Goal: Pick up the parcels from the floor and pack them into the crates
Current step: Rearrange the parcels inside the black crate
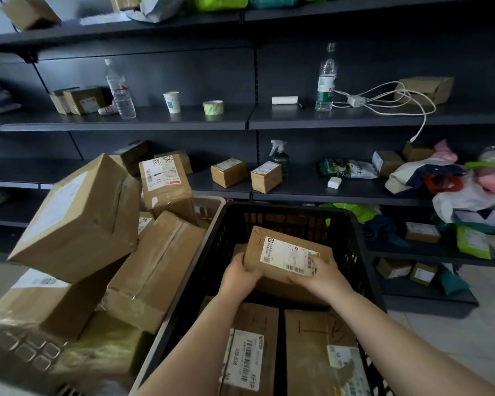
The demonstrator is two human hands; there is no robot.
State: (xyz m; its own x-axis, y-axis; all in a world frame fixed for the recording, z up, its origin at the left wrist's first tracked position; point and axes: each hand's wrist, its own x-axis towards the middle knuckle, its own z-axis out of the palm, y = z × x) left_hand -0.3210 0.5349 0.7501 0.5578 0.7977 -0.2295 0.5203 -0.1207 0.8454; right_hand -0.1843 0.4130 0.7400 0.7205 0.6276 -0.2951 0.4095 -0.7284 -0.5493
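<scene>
The parcel [286, 257], a brown cardboard box, is inside the black crate [352, 238], tilted, its long side running left to right and its white shipping label facing up; barcodes show there, but the print is too small to read. The left hand [240, 271] grips its left end, and the right hand [322, 274] curls over the label's right edge. A nearer box [247, 350] in the crate reads "538-538". The beige crate [209, 207] on the left is heaped with boxes.

A parcel depot: dark shelving [249, 121] and crates [352, 224] hold labelled parcels [229, 172].
</scene>
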